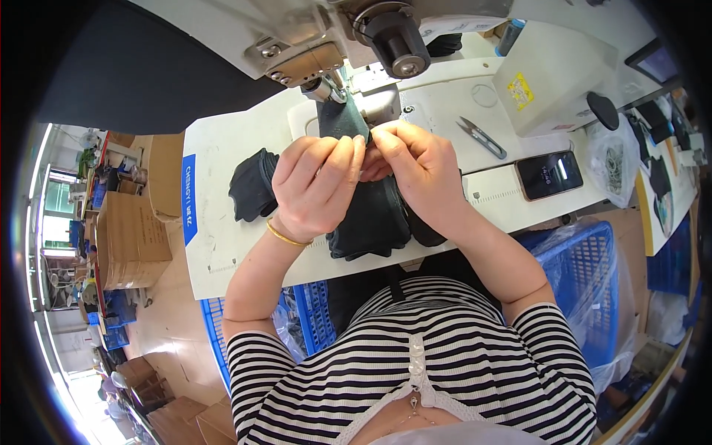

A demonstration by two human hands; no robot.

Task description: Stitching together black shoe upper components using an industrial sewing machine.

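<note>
Both hands meet just in front of the sewing machine's presser foot. A dark green-black fabric piece runs from under the foot to my fingers. My left hand, with a gold bangle on its wrist, pinches the fabric's near edge. Close beside it, my right hand has thumb and fingers closed on the same edge. Below the hands lies a stack of dark fabric pieces, partly covered by them. Another dark folded stack sits left of my left hand.
Thread snips and a black phone lie on the white table to the right. The machine head overhangs the far side. Blue baskets stand below the table's near edge. A clear plastic bag hangs at the right end.
</note>
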